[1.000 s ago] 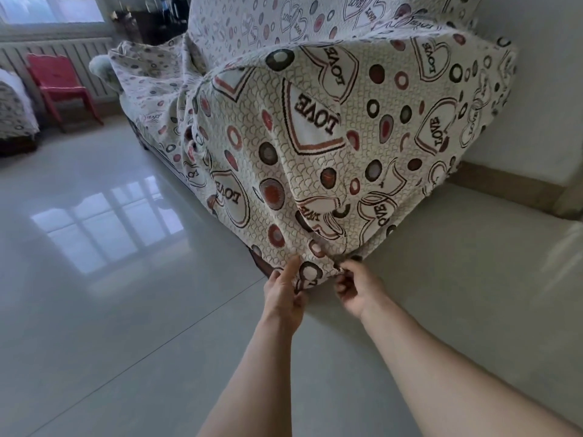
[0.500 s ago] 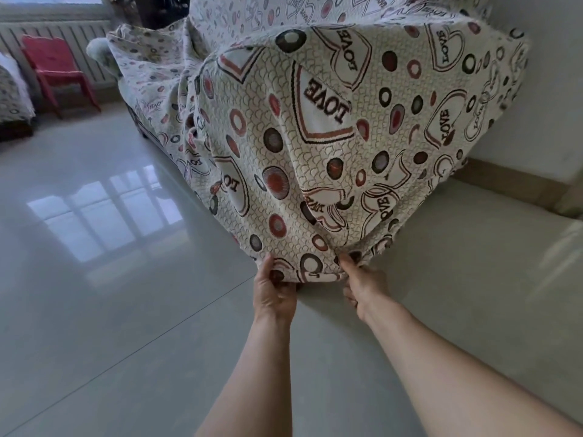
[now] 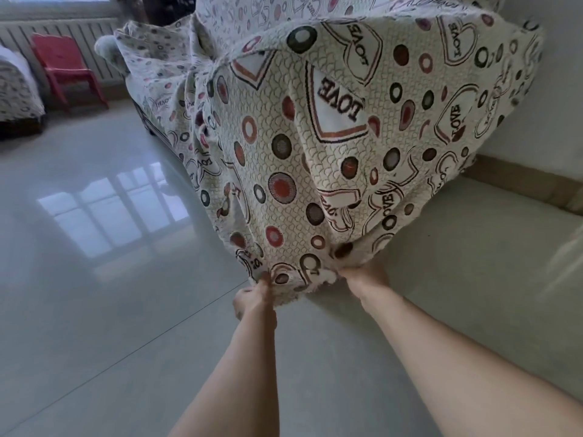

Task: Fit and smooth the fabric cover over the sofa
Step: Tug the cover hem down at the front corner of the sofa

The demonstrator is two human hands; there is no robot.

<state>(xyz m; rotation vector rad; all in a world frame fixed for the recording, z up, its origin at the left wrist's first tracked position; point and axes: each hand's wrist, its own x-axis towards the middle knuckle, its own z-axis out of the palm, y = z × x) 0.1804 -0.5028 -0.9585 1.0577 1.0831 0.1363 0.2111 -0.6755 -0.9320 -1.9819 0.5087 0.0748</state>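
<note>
The left hand [image 3: 255, 299] has its grip closed on the bottom hem of the fabric cover [image 3: 315, 152], thumb on top and pointing up the cloth, pinching the edge at its lowest corner. The right hand [image 3: 366, 279] is just beside it, also at the hem. Its fingers are buried in the bunched fabric and cannot be seen, but folds run down to that spot and the grip looks closed on the cloth. The two hands are close together without touching, and both forearms reach forward, bare.

The cover, cream with rings, dots and hearts reading LOVE, drapes over the near end of the sofa [image 3: 154, 130] and hangs in loose folds down to the hands, just above the floor [image 3: 94, 310].

The floor is pale glossy tile, mirroring a window. A red chair [image 3: 66, 67] stands before a radiator [image 3: 63, 28] at the far left. A white wall [image 3: 561, 89] with a tan skirting board [image 3: 520, 181] runs along the right.
</note>
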